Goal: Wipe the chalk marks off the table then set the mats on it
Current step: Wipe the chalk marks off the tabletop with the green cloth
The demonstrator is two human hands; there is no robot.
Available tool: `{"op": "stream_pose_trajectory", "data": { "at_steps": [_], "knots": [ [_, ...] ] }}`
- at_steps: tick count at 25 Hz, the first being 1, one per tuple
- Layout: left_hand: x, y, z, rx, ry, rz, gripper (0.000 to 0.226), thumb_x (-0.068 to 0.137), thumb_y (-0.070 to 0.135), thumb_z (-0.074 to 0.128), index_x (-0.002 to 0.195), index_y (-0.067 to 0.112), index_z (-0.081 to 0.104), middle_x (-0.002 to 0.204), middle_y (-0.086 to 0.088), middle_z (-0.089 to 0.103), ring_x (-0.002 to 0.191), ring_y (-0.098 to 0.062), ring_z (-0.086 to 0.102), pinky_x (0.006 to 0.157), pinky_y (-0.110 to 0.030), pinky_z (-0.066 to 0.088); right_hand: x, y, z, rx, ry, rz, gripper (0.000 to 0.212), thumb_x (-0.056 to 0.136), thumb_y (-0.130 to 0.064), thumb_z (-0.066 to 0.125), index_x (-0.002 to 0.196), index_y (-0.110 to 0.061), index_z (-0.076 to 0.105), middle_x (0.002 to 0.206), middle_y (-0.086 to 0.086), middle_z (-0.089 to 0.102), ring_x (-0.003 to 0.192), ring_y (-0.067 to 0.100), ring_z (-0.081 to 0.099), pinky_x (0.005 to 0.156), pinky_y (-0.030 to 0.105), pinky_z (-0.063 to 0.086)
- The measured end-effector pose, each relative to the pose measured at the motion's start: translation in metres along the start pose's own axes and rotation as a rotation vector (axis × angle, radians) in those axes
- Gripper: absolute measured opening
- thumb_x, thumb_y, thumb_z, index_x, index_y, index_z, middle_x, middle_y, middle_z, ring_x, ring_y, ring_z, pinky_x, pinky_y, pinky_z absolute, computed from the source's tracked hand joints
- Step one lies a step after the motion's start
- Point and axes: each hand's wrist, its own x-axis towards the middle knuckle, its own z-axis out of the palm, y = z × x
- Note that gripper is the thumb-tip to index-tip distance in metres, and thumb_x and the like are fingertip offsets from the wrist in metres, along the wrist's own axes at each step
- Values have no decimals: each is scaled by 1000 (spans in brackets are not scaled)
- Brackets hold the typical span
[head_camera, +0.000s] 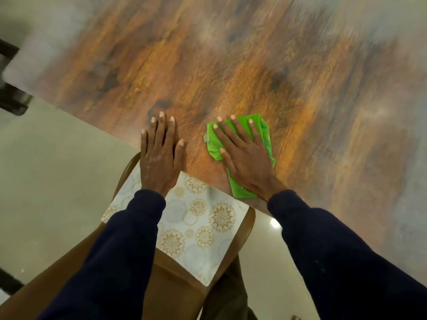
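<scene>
Right grip (248,158) is laid flat, fingers straight and spread, on a folded cloth (264,132), which is pressed onto the bench (254,65) close to its near edge. Nothing is clasped. Left grip (159,155) is rested just beside it, palm down on bare bench, empty and unclenched. The mats (201,227) are kept off the bench, on a chair (161,285) seat beneath the left wrist, nearer the person than both grips.

Since the cloth is only pinned under a flat palm, it could be left behind or bunched up if pressure is eased during a stroke. Dry chalk may be smeared rather than lifted. Because the cloth's near end lies at the bench edge, right above the mats, dust could be swept down onto them. The mats might also be nudged off the smooth seat by a sleeve.

The bench is seen as a glossy wood-grain surface, orange-brown with dark knots. Pale patches (374,112) are spread beyond and to the right of the grips; whether these are chalk marks or glare cannot be told through the blur. The cloth is bright green, soft and creased. The mats are flat, thin-looking and square-cornered, white with gold floral rounds. The chair looks like moulded brown plastic.
</scene>
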Motion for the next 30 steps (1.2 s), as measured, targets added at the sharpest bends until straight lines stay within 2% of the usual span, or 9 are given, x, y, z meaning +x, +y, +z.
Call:
{"op": "stream_pose_trajectory", "data": {
  "at_steps": [4,9,13,16,19,22,25,28,30],
  "knots": [
    [-3,-8,-10,-16,-34,-52,59,116,37,29,170,16,23,179,-9,13,166,-28,10,134,-50,10,-40,21,-10,3,-68,-212,58,115,-36,27,171,-21,23,179,-1,15,166,24,8,133,57,8],
    [7,-32,-17,13,-43,-107,58,116,38,27,171,18,22,179,-8,14,166,-28,11,134,-50,13,44,12,-7,11,52,77,56,115,-34,29,169,-19,30,178,1,22,165,28,16,131,60,13],
    [11,-40,-17,16,-51,-129,59,116,38,24,170,16,23,178,-9,15,166,-27,10,134,-48,12,96,-41,4,1,34,10,60,112,-36,28,169,-18,29,178,4,22,165,31,15,131,61,12],
    [9,-31,-16,-2,-39,-169,57,117,34,24,170,12,24,178,-12,15,166,-29,10,133,-53,12,50,-67,10,13,-71,-89,64,112,-39,29,171,-20,18,180,3,12,166,30,6,132,60,7],
    [9,-14,-15,5,-51,-174,57,117,31,23,169,10,23,178,-13,14,166,-30,9,133,-56,11,-22,-53,2,6,-134,-98,63,114,-40,30,172,-22,13,180,1,8,167,28,2,132,60,5],
    [4,14,-10,-12,-68,-67,57,116,28,29,169,9,23,178,-14,15,166,-31,10,132,-57,13,-73,-8,-10,23,-116,2,60,113,-36,30,171,-22,22,180,0,13,167,26,7,132,62,11],
    [8,36,-3,6,-71,-34,60,114,29,29,170,9,20,178,-15,13,165,-33,10,131,-59,15,-63,41,-21,26,-30,171,57,114,-31,34,170,-21,28,178,0,19,166,26,13,130,63,15],
    [20,56,7,-12,-86,-33,61,114,33,28,170,9,19,178,-15,11,165,-34,8,131,-61,12,-20,40,-20,-21,80,366,56,115,-31,31,169,-18,30,178,3,22,165,29,15,131,62,14],
    [23,82,15,-40,-103,52,61,114,33,28,170,9,19,178,-15,11,166,-34,7,131,-62,10,-18,25,-14,-1,93,385,56,115,-32,31,169,-17,29,178,4,21,166,30,13,131,62,12]
  ]
}}
